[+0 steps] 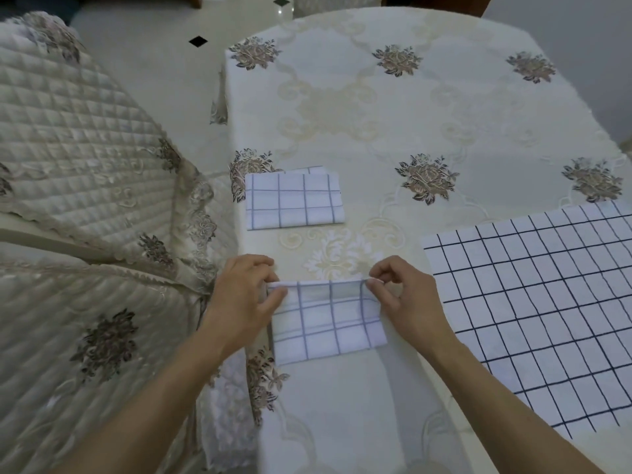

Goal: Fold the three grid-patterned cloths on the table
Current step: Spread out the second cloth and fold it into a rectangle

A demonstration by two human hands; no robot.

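White cloth with grey-blue grid lines [328, 319], folded to a small rectangle, lies at the near edge of the cream floral tabletop [376, 131]. Your left grip [244, 295] pinches its far left corner; your right grip [407, 292] pinches its far right corner, with the far edge slightly raised. A second folded grid cloth [294, 201] lies just beyond, apart. A large white cloth with dark grid lines [533, 309] lies spread flat to the right

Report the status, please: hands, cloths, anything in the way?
Left hand and right hand each pinch a far corner of the near cloth. Folded cloth lies beyond it; big cloth at right lies flat, unfolded. Nothing blocks the hands.
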